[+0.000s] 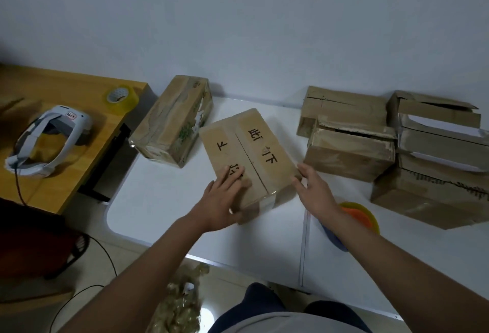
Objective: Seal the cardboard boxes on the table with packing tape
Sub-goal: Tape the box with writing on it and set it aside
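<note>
Our left fingers (232,178) lie straight and slightly spread on top of the box (248,152), near its front left corner, the left hand (225,197) pressing flat with the thumb down the near side. Our right fingers (304,174) are straight and close together, touching the box's front right corner, the right hand (315,189) edge-on against it. Neither hand curls round anything.

The box sits mid-table (158,200), turned at an angle, flaps closed along a centre seam, with black characters on top. Just beyond it to the left lies a taped box (172,121). To the right, well apart, is a stack of boxes (397,147), some with flaps loose. Under our right forearm shows a tape dispenser (362,216), orange and yellow. On the wooden desk (66,174) at left lie a tape roll (121,97) and a headset (50,139).
</note>
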The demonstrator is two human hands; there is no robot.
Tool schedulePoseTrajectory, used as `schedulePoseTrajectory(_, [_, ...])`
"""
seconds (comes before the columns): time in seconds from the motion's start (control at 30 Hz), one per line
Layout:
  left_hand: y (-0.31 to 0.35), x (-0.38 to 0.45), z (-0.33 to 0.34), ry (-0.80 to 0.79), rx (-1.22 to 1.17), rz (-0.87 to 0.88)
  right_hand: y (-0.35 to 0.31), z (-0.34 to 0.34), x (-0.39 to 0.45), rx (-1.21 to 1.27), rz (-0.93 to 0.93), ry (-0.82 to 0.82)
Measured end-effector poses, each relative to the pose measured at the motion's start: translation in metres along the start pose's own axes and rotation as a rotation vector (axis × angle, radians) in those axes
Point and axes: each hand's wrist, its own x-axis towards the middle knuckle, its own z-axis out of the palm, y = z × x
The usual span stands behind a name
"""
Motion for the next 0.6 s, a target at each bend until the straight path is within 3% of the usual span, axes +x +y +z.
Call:
schedulePoseTrajectory(0.1, [0.003,0.0,0.001,0.011,-0.039,-0.037,0.007,0.014,-0.015,0.07,-0.007,0.051])
schedulePoseTrajectory(0.27, [0.019,0.004,0.027,0.16,0.17,-0.04,0.028,0.01,-0.036,0.062,0.041,0.048])
schedulePoseTrajectory(0.33, [0.022,0.008,0.031,0.21,0.175,-0.043,0.049,-0.003,-0.042,-0.042,0.068,0.079])
schedulePoseTrajectory(0.47, [0.024,0.011,0.033,0.211,0.16,-0.054,0.112,-0.03,-0.054,-0.479,0.175,0.112])
schedulePoseTrajectory(0.6, [0.025,0.014,0.032,0.202,0.161,-0.045,0.136,-0.033,-0.065,-0.557,0.268,0.073])
